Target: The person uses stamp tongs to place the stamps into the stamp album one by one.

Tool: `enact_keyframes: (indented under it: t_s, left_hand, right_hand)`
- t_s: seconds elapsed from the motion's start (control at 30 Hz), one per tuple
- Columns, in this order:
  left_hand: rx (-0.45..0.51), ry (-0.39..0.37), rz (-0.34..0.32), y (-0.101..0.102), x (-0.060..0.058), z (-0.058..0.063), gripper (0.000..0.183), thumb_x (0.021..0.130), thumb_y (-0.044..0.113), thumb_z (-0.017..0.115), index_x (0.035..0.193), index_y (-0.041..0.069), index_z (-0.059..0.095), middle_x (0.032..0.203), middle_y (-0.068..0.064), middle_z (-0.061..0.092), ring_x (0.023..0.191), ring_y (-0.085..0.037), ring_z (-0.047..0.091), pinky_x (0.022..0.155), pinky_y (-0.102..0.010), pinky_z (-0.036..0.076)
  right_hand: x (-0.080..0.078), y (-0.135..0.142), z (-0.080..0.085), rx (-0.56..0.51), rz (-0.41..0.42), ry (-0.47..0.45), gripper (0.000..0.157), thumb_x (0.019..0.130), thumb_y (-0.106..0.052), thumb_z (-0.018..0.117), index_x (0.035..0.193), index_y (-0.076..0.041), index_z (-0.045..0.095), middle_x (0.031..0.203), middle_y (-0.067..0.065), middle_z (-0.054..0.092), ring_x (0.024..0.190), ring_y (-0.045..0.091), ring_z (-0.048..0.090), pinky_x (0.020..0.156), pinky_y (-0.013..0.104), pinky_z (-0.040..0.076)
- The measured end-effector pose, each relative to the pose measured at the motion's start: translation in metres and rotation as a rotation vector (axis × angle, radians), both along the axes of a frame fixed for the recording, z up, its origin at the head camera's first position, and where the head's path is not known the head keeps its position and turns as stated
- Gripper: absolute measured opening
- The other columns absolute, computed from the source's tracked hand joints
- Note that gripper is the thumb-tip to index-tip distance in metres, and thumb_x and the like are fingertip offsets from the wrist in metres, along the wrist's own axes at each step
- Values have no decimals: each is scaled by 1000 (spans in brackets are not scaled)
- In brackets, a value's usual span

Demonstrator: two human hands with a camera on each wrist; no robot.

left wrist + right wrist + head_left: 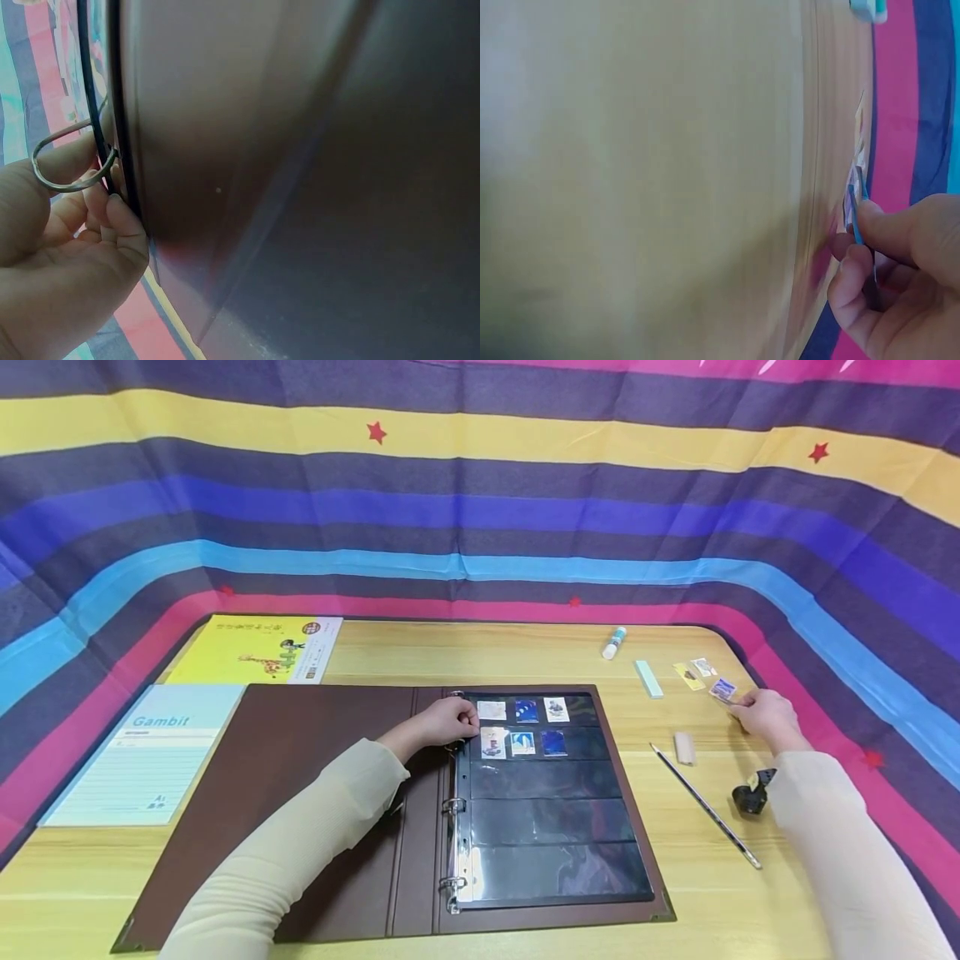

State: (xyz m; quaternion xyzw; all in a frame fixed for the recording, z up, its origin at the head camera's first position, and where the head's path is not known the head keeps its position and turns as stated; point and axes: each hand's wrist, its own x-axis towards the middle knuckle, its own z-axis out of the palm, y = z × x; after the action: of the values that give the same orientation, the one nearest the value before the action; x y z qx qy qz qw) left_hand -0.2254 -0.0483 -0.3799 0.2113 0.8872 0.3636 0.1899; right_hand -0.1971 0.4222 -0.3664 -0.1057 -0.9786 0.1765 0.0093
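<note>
A brown ring binder lies spread flat, with a black stamp album page on its right side. Several stamps fill the two top pocket rows. At the page's upper left edge, my left hand pinches the page beside the top metal ring. Over the table's right side, my right hand grips tweezers. Their tips meet a small purple stamp; whether it is lifted I cannot tell. Beside it lie a yellow stamp and a pale stamp.
Right of the binder are a glue stick, a pale green strip, an eraser, a pencil and a small black object. A Gambit notebook and a yellow book lie left. Striped cloth hangs behind.
</note>
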Motion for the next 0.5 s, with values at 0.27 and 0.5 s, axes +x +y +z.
enact_keyframes:
  t_s: [0.27, 0.5]
  left_hand:
    - [-3, 6, -1, 0, 0, 0, 5, 78, 7, 54, 73, 7, 54, 61, -1, 44, 55, -14, 42, 57, -25, 37]
    - [-1, 5, -1, -1, 0, -2, 5, 78, 7, 54, 73, 7, 54, 62, -2, 44, 54, -14, 42, 55, -24, 37]
  right_hand:
    - [8, -8, 0, -113, 134, -114, 33, 81, -27, 51, 89, 5, 50, 62, 4, 51, 52, 16, 49, 51, 30, 39]
    - [10, -7, 7, -88, 74, -18, 30, 80, -26, 52, 90, 3, 52, 75, 12, 53, 65, 24, 46, 54, 34, 36]
